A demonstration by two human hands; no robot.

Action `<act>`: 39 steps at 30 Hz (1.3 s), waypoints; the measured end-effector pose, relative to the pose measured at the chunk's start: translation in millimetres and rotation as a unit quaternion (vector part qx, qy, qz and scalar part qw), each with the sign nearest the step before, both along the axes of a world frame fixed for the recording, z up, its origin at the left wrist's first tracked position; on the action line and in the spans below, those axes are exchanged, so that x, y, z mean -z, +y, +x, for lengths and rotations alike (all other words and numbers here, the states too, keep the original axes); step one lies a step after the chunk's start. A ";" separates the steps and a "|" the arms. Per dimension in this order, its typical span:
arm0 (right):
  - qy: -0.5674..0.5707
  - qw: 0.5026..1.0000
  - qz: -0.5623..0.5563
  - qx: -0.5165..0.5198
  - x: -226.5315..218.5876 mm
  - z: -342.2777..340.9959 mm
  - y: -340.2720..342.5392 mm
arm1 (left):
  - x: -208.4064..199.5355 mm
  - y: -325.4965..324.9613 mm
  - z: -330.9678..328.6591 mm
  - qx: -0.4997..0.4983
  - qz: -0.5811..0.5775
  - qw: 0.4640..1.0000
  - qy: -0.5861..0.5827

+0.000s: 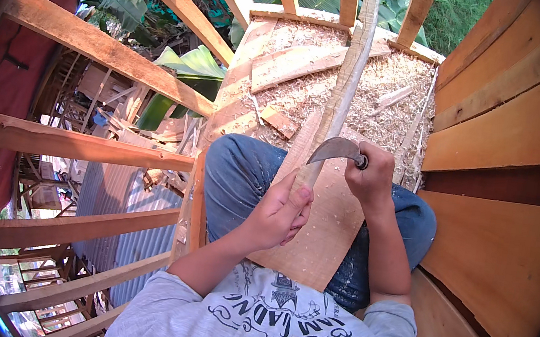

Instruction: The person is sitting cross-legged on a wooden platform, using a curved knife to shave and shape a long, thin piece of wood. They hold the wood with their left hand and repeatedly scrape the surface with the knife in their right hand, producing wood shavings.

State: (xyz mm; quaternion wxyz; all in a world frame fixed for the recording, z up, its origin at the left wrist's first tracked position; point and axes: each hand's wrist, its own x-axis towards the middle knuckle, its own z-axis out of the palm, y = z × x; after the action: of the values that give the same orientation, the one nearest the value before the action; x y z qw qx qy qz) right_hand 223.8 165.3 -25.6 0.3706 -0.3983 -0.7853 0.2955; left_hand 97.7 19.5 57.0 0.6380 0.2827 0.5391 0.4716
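Our left grip (283,212) is clasped around the near end of the stick (352,64), which runs out from it, away from us and slightly to the right. Our right grip (372,173), to the right of the left one, is wrapped around the handle of the knife (334,149); the curved blade reaches leftward from it, over the stick just past our left grip. Below both grips a board (314,248) lies between our knees; beyond them are shavings (393,69).

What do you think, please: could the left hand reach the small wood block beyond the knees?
Probably not now: the left hand is wrapped around the long wooden strip, though nothing appears to cover the block.
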 end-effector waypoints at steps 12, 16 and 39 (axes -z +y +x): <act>-0.048 0.997 -0.022 0.061 16.0 3.9 17.6 | 0.6 2.6 10.3 -0.007 -0.019 0.999 0.041; -0.057 0.986 -0.132 0.088 17.6 -0.8 22.8 | 0.9 -2.5 7.1 -0.013 -0.049 0.999 -0.013; 0.143 0.952 -0.220 0.160 47.8 37.7 81.6 | 1.8 -22.3 32.5 0.086 -0.004 0.995 -0.042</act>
State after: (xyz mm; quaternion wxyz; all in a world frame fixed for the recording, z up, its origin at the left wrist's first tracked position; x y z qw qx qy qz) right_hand 261.5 246.9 -73.3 0.4245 -0.5439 -0.5658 0.4515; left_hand 130.2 -2.8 55.2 0.6993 0.3058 0.4871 0.4245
